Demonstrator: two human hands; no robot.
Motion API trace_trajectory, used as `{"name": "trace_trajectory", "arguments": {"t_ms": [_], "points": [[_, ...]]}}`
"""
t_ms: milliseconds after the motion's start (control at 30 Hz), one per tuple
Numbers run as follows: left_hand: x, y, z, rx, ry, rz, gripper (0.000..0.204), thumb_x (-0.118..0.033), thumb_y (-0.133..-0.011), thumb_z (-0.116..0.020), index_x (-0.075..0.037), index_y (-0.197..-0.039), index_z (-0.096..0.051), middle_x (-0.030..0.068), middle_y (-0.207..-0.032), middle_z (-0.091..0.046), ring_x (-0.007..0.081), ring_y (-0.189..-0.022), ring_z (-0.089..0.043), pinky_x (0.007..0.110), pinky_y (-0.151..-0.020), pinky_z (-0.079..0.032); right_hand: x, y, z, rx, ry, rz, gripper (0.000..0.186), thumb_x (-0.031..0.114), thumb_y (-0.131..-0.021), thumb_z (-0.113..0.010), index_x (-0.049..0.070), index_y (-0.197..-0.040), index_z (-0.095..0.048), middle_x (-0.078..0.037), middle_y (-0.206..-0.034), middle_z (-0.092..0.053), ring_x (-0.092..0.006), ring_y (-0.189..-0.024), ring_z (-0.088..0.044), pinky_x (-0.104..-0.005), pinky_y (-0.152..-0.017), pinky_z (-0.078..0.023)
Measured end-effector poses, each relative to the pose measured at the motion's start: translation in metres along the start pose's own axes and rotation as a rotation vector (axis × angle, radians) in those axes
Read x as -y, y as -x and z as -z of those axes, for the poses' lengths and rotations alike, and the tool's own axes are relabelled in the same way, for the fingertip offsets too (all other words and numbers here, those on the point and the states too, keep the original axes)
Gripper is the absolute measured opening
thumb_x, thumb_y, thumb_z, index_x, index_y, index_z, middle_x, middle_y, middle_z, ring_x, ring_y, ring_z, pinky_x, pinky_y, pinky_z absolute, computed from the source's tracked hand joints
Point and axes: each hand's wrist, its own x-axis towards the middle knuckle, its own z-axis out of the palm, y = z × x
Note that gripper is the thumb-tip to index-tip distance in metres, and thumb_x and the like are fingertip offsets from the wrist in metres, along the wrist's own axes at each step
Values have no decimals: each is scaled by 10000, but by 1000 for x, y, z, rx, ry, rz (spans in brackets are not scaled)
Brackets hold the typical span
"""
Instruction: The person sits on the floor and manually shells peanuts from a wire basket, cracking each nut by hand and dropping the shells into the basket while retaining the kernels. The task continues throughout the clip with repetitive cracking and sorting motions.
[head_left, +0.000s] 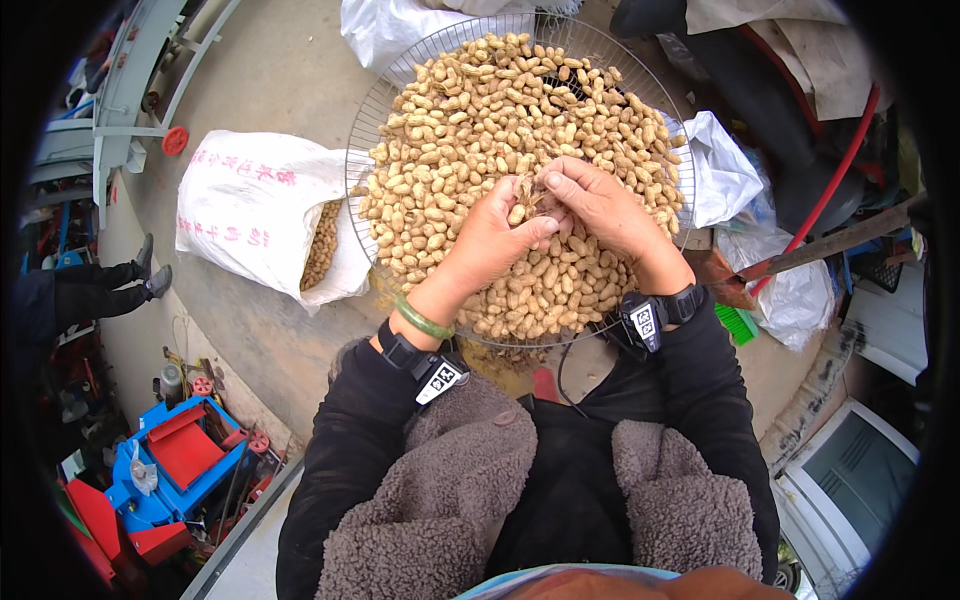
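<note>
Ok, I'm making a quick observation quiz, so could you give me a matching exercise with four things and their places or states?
Things:
1. White sack
2. Green bangle
3. Wire basket
4. Blue-and-red machine

Places or states:
A. Heaped with peanuts
B. At the picture's lower left
C. Around the wrist of the left hand
D. Left of the basket, mouth open

Pairs: 1-D, 2-C, 3-A, 4-B

We see loose unshelled peanuts [470,140], tan and ridged, heaped at all angles across the upper centre of the frame. Near the frame's centre, we note a dry, stringy brown tuft [529,198], partly hidden above the heap, with one pale pod at its lower left.
</note>
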Motion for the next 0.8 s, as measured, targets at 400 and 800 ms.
{"name": "trace_trajectory", "arguments": {"t_ms": [400,800], "points": [[19,-4,9,-30,-320,-108,587,-92,-812,-821,8,-1312,-528,93,-1092,-683,144,-1005,-638,329,-868,-545,-15,-5,-22,-223,589,518,114,47,-836,-758,59,-936,-705,-82,-808,-622,-243,-776,-629,-349,-698,-506],[-10,6,3,25,112,149,394,-146,-1055,-566,-15,-1407,-448,63,-1198,-577,133,-991,-652,295,-790,-611,-12,0,-19,-224,287,192,47,2,-905,-606,20,-949,-604,-35,-797,-674,-114,-724,-622,-300,-635,-503]]}}
